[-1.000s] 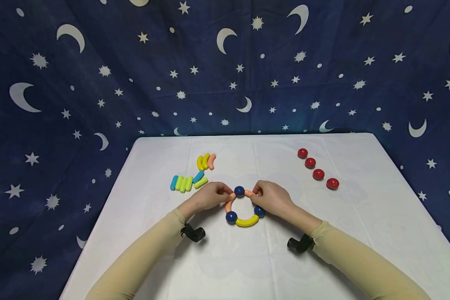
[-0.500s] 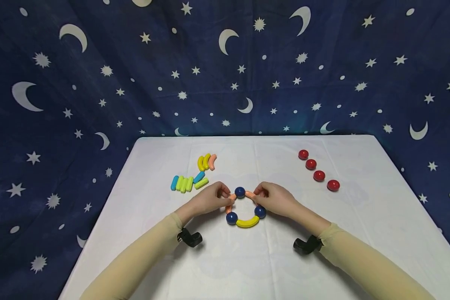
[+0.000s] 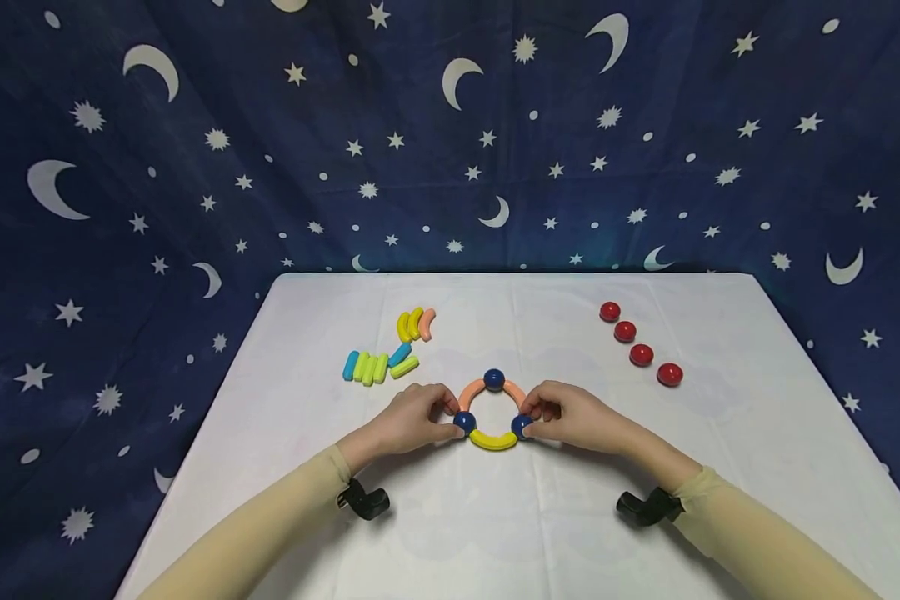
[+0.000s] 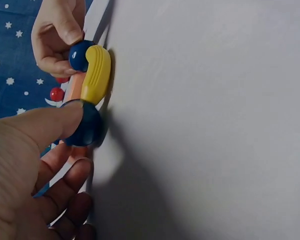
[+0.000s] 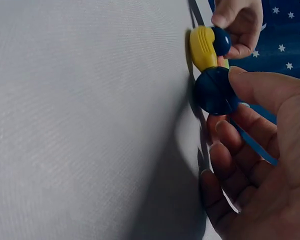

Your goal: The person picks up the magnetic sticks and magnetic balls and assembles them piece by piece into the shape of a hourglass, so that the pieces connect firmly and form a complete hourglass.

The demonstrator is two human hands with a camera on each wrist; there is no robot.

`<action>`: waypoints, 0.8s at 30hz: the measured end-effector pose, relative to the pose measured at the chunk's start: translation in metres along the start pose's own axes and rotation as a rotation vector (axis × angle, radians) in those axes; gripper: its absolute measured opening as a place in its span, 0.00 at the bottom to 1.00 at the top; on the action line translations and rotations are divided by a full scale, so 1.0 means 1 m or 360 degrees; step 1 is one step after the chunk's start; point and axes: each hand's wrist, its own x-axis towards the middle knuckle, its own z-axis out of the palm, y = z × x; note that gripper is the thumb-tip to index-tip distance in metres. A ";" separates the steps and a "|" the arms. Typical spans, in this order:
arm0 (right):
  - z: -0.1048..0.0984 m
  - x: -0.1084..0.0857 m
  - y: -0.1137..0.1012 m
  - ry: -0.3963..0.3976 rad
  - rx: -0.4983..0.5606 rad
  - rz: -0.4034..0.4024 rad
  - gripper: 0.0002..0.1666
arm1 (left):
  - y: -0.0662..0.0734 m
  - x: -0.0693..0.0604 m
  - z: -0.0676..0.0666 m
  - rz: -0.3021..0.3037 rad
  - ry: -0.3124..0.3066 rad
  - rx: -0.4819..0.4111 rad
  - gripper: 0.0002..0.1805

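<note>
A ring of joined pieces lies on the white table: a yellow curved stick (image 3: 493, 441) in front, two orange curved sticks (image 3: 471, 393) at the sides, and dark blue balls between them. At the ring's left front, my left hand (image 3: 412, 419) pinches one blue ball (image 4: 87, 125) between thumb and fingers. Opposite it, my right hand (image 3: 581, 419) pinches another blue ball (image 5: 216, 91) the same way. The third blue ball (image 3: 494, 380) sits at the back of the ring, untouched by either hand.
Beyond my left hand lie green sticks (image 3: 375, 368), blue sticks (image 3: 351, 365) and a small group of yellow and orange curved sticks (image 3: 416, 323). Several red balls (image 3: 641, 355) form a slanted row at the back right. A dark curtain (image 3: 450, 150) hangs behind the table (image 3: 525, 525).
Both hands have slid from the orange curved sticks toward me and now pinch the two front blue balls. The ring looks rounder and more even.
</note>
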 end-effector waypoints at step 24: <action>0.000 -0.001 -0.001 0.0013 -0.0026 0.0010 0.16 | -0.023 0.000 -0.018 -0.0027 0.0524 0.0488 0.16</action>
